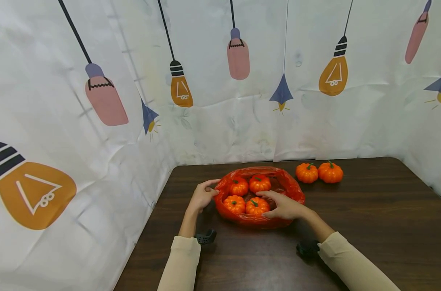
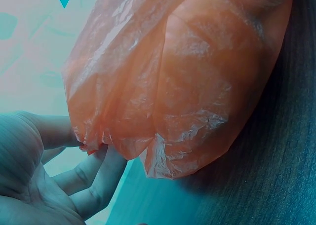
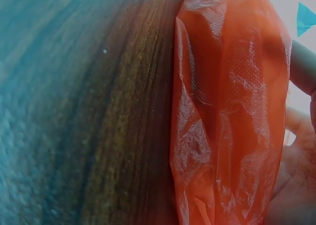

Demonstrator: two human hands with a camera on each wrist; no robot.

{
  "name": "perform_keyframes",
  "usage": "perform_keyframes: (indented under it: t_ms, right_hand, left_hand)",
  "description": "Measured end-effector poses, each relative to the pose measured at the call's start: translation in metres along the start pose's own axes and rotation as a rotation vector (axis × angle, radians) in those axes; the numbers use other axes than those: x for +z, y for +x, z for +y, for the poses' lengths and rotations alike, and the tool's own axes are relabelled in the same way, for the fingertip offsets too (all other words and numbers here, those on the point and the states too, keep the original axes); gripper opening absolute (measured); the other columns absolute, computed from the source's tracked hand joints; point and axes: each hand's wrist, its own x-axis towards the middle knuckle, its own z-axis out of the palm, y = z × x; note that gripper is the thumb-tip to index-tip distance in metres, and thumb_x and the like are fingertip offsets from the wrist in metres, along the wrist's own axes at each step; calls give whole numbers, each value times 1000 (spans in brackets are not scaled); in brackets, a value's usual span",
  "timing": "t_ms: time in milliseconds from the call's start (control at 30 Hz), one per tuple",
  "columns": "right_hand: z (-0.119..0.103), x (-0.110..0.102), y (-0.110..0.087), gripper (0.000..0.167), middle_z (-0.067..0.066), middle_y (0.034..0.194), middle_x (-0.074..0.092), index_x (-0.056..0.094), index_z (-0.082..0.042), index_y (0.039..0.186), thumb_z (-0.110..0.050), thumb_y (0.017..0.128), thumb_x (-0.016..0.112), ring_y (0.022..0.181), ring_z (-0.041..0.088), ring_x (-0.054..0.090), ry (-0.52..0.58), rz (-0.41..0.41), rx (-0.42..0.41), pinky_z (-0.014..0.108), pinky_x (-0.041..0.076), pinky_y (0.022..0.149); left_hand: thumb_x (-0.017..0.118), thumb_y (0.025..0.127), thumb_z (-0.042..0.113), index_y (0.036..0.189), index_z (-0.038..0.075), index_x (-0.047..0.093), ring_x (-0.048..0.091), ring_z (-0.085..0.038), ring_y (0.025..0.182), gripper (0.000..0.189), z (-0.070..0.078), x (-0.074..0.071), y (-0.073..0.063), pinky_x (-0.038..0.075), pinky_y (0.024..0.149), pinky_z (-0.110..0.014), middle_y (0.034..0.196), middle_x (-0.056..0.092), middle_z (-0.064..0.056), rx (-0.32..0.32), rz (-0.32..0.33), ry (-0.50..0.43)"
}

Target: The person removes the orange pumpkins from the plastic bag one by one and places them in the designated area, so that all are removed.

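Note:
A red plastic bag lies on the table with its mouth spread wide, and several small orange pumpkins sit inside it. My left hand pinches the bag's left rim; in the left wrist view the thumb and fingers meet at a gathered bit of plastic. Over the bag's near right rim reaches my right hand, thumb and fingers on opposite sides of the front right pumpkin. The bag wall partly hides that hand in the right wrist view.
Two more orange pumpkins, a left one and a right one, stand behind the bag to the right. The dark wooden table borders a hanging white cloth printed with lamps at the back and sides.

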Motion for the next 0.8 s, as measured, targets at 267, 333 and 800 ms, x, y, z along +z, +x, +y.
perform_keyframes:
  t_ms: [267, 333, 800]
  right_hand:
    - [-2, 1, -1, 74, 13, 141, 55, 47, -9, 151, -35, 89, 78, 126, 32, 55, -24, 44, 2, 51, 47, 101]
    - [-2, 0, -1, 74, 12, 137, 57, 48, -9, 151, -36, 89, 79, 122, 30, 56, -28, 54, -3, 46, 49, 97]
    - [-6, -1, -2, 74, 11, 130, 52, 50, -11, 150, -36, 87, 80, 115, 24, 54, 35, 99, 12, 38, 50, 92]
  left_hand:
    - [67, 95, 5, 132, 16, 70, 61, -30, 72, 39, 0, 0, 0, 44, 57, -30, 78, 69, -8, 0, -5, -4]
    - [68, 95, 5, 132, 18, 70, 60, -31, 71, 39, 0, 0, 0, 42, 55, -28, 77, 68, -7, -3, -5, -2]
    - [68, 95, 6, 132, 19, 70, 55, -27, 65, 39, 1, -1, -1, 37, 52, -26, 75, 66, -6, -4, -1, 8]
